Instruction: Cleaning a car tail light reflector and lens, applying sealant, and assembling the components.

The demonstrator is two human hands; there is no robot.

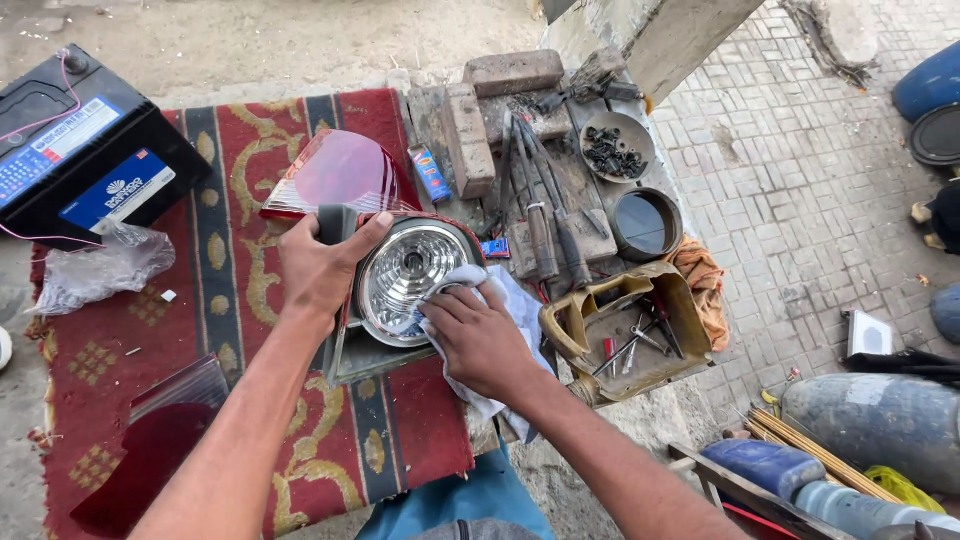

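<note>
Both hands on the lamp housing (400, 285): our left hand (322, 262) grips its far-left edge to steady it, right hand (478, 335) presses a white cloth (505, 300) against the chrome reflector. It sits on the red rug (230, 250), tool tray (625, 325) right.

Both bare forearms reaching forward from below, converging. Left hand (322, 262) curled over with knuckles up, thumb spread toward the right, fingers clamped in a firm grip. Right hand (478, 338) just beside it, palm down, fingers bent and pressing.
</note>
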